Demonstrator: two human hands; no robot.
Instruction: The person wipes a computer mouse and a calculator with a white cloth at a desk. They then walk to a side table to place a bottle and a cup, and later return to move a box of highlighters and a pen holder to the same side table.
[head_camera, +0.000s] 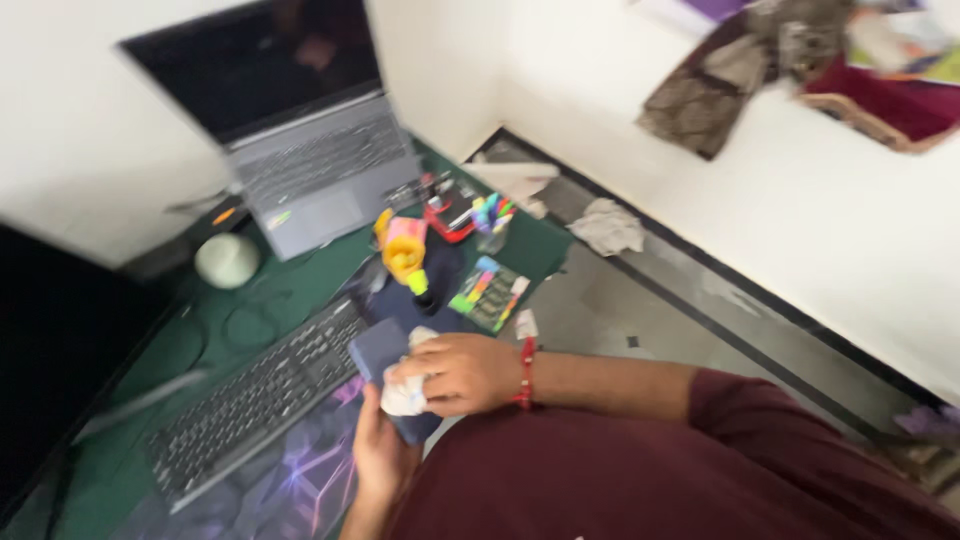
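My left hand (378, 455) comes up from below and grips the lower end of a dark blue phone (385, 365), fingers wrapped around its back so the flat face looks up at me. My right hand (462, 374) lies across that face, fingers curled tight on a crumpled white tissue (406, 392) and pressing it against the surface. The phone sits between my two hands, just above my maroon shirt (640, 470) and over the near edge of the desk (290, 285). Its long axis runs from lower right to upper left, the free end pointing towards the black keyboard (255, 395), which lies just beside it on a purple patterned mat (300, 475). Beyond the phone stands a yellow and pink toy (404, 250), with a flat pack of coloured pens (488, 292) to its right and a grey laptop (300, 130) open further back. A pale round object (227, 260) rests left of the laptop. The view is blurred, so finer details are lost
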